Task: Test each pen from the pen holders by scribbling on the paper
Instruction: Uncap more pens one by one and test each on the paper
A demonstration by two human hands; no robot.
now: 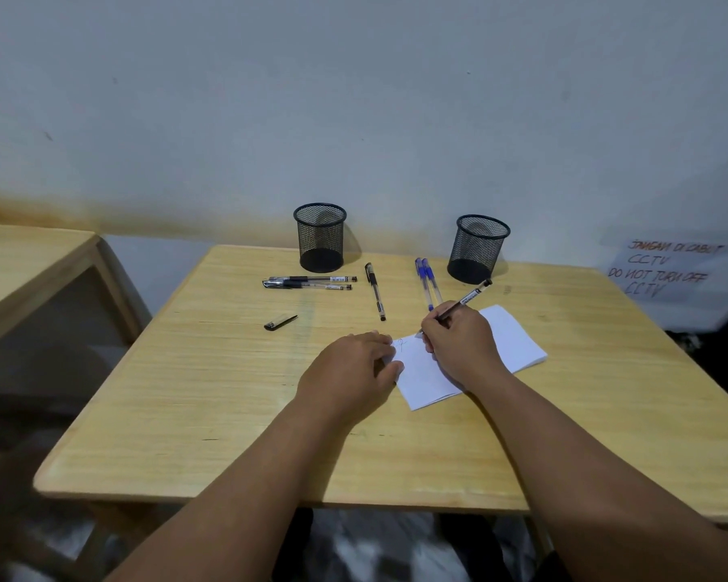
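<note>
I see the right hand (459,338) grasping a black pen (465,302), its tip on the folded white paper (509,338) near a small scribble. The left hand (354,367) lies relaxed, its fingers pressing the paper's edge at 9 o'clock. At 12 o'clock on the wooden surface (228,413) stand two black mesh pen holders (320,237), well apart. Before them lie two black pens (307,282) side by side, one single black pen (375,291), two blue pens (427,281), and a loose black cap (280,322) at 10 o'clock.
</note>
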